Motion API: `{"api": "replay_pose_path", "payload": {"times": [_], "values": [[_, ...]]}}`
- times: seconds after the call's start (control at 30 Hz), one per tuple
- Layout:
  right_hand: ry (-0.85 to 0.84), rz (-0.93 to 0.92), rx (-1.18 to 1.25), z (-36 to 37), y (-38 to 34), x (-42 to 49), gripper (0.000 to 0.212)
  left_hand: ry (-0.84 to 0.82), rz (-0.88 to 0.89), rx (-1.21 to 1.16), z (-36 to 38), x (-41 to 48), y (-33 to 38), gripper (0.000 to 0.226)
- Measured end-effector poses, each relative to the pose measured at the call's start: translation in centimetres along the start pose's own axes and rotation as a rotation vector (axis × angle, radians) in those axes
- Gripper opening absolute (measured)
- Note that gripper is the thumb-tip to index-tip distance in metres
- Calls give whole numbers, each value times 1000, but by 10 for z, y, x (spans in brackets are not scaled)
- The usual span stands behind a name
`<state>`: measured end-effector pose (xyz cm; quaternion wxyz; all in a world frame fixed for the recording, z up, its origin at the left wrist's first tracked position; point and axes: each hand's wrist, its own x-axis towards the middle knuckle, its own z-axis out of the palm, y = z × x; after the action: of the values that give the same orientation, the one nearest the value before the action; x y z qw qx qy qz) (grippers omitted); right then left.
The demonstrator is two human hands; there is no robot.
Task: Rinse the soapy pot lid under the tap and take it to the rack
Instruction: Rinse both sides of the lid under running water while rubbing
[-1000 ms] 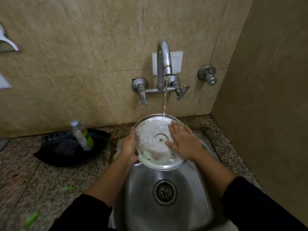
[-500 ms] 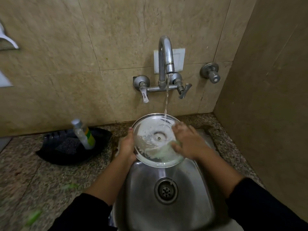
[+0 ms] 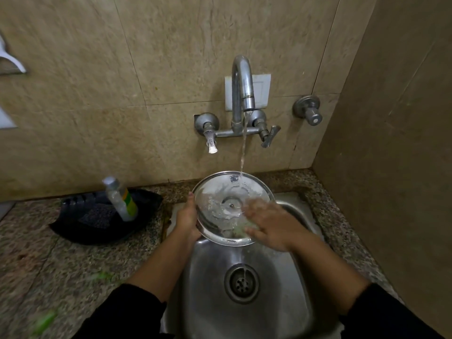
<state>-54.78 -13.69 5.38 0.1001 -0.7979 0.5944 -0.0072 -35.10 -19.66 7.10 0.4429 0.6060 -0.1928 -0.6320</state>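
Note:
A round steel pot lid (image 3: 220, 199) is held tilted over the sink (image 3: 210, 289), its hollow inner side facing me. Water from the wall tap (image 3: 243, 89) falls onto the lid's upper rim. My left hand (image 3: 187, 220) grips the lid's left edge. My right hand (image 3: 271, 226) lies flat with fingers spread on the lid's lower right part, blurred by motion. A little greenish foam shows under its fingers. No rack is in view.
A black tray (image 3: 102, 216) with a scrubber and a soap bottle (image 3: 121, 199) sits on the granite counter (image 3: 49, 265) to the left. A second valve (image 3: 309, 112) juts from the tiled wall. A side wall closes in on the right. The drain (image 3: 242, 282) lies below the lid.
Most of the white foam has washed off the lid's inner face. My right hand has slid down to the lower right of the lid. The left hand keeps its hold.

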Motion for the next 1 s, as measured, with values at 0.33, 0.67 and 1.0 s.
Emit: {"api": "replay_pose_path", "payload": {"times": [0.33, 0.67, 1.0], "values": [[48, -71, 36, -4, -40, 67, 65, -139, -98, 87, 15, -9, -18, 64], [72, 229, -119, -5, 20, 19, 73, -75, 52, 39, 4, 2, -16, 46], [120, -341, -22, -1, -37, 45, 59, -94, 148, 51, -1, 9, -15, 40]]}}
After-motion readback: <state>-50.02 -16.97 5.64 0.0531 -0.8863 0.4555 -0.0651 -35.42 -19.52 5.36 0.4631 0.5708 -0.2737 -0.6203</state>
